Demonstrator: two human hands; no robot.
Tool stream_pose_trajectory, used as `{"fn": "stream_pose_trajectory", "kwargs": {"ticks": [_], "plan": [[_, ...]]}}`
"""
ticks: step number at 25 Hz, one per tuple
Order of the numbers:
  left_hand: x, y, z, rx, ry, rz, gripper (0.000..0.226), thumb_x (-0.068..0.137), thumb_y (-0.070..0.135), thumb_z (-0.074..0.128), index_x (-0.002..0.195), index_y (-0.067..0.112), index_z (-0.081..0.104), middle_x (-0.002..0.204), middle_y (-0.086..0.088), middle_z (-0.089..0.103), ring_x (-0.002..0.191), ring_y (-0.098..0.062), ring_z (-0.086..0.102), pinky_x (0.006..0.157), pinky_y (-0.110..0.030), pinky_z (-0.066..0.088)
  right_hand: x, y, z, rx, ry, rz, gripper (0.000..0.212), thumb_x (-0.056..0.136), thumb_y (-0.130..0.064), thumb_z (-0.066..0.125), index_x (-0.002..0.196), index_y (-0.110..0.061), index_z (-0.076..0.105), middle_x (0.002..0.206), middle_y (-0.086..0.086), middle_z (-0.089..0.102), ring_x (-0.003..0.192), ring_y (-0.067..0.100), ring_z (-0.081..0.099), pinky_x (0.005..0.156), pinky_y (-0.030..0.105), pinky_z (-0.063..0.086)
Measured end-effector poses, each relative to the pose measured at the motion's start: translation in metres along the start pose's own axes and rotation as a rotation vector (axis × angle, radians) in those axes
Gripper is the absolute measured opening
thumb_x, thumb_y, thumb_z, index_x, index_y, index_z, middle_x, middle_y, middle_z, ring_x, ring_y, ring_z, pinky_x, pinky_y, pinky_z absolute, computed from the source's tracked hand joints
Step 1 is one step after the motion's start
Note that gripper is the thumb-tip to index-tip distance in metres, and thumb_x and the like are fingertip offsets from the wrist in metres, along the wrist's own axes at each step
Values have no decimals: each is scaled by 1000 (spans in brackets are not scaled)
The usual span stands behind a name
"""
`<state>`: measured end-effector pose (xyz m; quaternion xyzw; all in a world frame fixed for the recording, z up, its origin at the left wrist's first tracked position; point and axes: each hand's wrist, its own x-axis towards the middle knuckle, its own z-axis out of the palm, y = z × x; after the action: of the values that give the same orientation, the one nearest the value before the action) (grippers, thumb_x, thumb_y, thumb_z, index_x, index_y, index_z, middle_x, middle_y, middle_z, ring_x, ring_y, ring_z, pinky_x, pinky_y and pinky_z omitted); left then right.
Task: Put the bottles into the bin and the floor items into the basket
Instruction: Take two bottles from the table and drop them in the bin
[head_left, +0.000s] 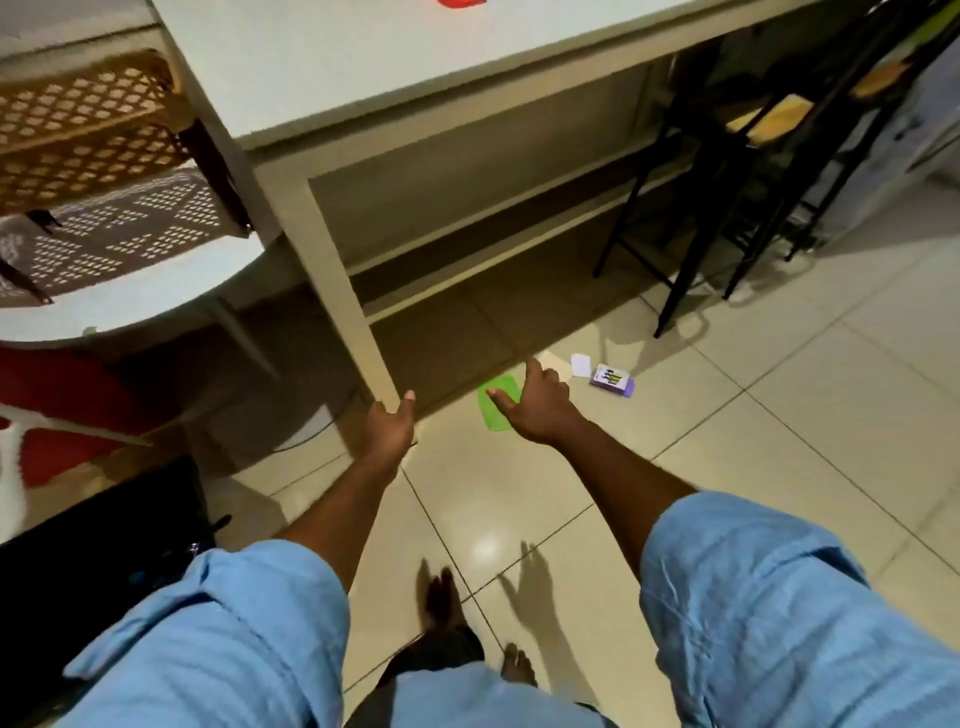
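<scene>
Several small items lie on the tiled floor by the table leg: a green flat piece (500, 402), a beige card (555, 364), a small white piece (581, 365) and a purple-and-white box (612, 381). My right hand (535, 405) hovers over the green piece with thumb and forefinger spread, holding nothing. My left hand (389, 426) is stretched out near the foot of the white table leg (343, 291), fingers relaxed and empty. A brown perforated basket (88, 130) stands on a round white table at the upper left. No bottle or bin is identifiable.
A white table (374, 57) with a lower rail spans the top. Black stools (727, 171) stand at the right. A red object (57, 405) and a black object (98, 545) are at the left. My bare feet (441, 597) are on the tiles.
</scene>
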<state>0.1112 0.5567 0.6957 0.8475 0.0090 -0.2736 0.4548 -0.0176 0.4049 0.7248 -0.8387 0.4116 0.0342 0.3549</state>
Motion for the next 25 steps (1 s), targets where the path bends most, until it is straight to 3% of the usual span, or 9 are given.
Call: {"fn": "stream_pose_trajectory", "kwargs": {"ticks": [3,7,10,12,18,23,25], "plan": [[4,14,47,83,-62,11,63,95,47,49,133,-3,49,138,-24,52,124,-38,52,101,-38,45,13,47,-17,-6,42,99,82,91,-59,49,149,-9,20,145,23,35,134,42,35,108,50,35],[30,56,92,61,-145,51,58,96,45,48,125,-6,55,122,-20,60,122,-39,53,90,-35,43,51,83,-60,25,146,188,76,92,-54,49,146,-6,26,142,24,39,133,40,36,107,46,33],[63,98,115,86,-179,66,63,96,47,47,127,-7,54,134,-25,55,123,-39,53,102,-41,44,95,89,-92,44,210,237,77,93,-53,50,146,-4,25,141,27,39,133,43,36,107,45,31],[85,121,125,134,-181,86,65,96,47,46,128,-9,53,133,-26,56,122,-39,54,100,-40,43,119,85,-112,74,232,271,78,93,-54,50,147,-3,25,141,29,40,132,43,36,109,44,29],[124,174,153,315,-206,94,63,97,49,43,117,-7,63,121,-25,64,112,-39,60,82,-35,44,175,82,-162,11,292,218,77,92,-56,49,145,-4,30,139,28,42,128,44,41,107,45,35],[135,224,195,128,-323,38,64,94,47,51,124,-8,57,126,-25,62,117,-39,59,97,-43,49,227,100,-213,36,369,214,74,92,-57,48,140,-3,35,140,25,44,129,41,42,105,44,39],[137,250,220,116,-329,44,60,94,46,51,117,-8,60,112,-23,65,104,-35,64,90,-40,51,251,107,-242,49,398,166,75,92,-55,49,144,-4,32,145,24,41,133,41,39,108,45,37]]}}
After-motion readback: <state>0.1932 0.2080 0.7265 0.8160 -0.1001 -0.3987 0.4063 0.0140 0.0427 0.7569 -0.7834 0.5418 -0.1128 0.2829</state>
